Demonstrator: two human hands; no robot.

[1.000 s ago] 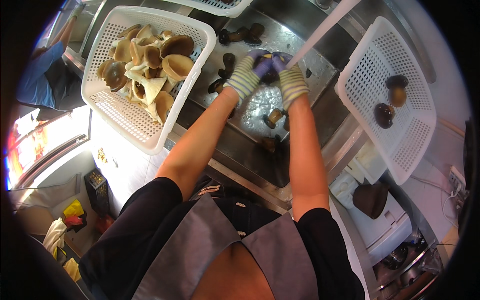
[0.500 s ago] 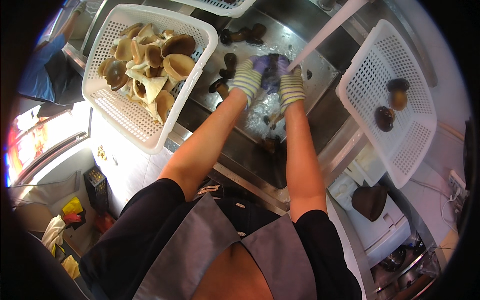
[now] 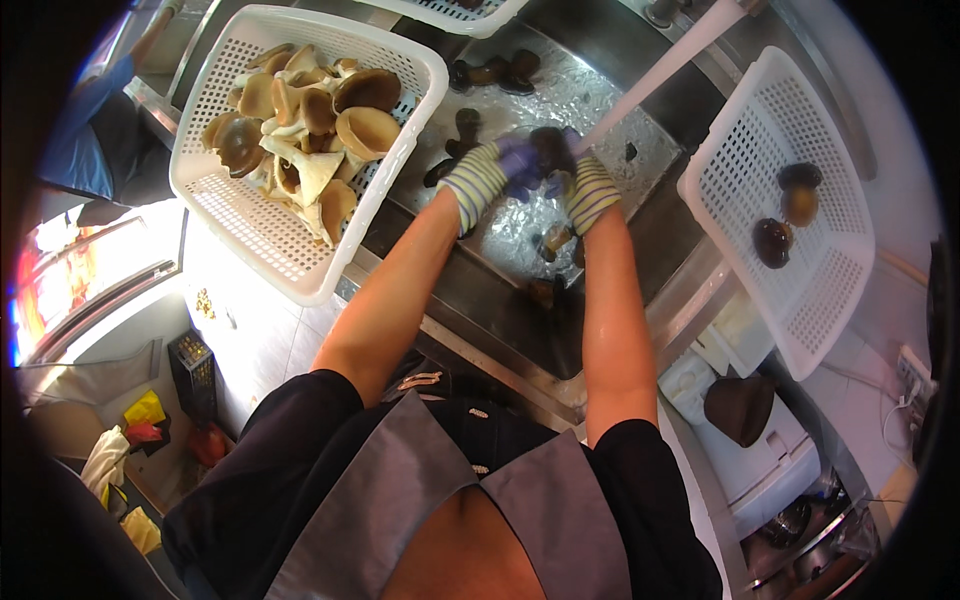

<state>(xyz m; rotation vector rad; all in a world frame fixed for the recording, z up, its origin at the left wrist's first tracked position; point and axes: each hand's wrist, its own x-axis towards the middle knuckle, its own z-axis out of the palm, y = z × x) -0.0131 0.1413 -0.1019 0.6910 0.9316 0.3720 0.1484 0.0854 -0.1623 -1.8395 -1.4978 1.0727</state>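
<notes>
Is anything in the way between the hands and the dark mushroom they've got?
Only the striped gloves. The left hand and right hand hold the dark mushroom between them, with nothing else visibly in between. A pale stream or spout slants down close to the right hand.

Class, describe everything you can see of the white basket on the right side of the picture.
The white basket looks plastic, its walls and base perforated, its rim solid. It sits open-side up, right of the metal sink, slanting from upper left to lower right. Dark, glossy mushrooms lie inside. The right hand does not touch it.
</notes>
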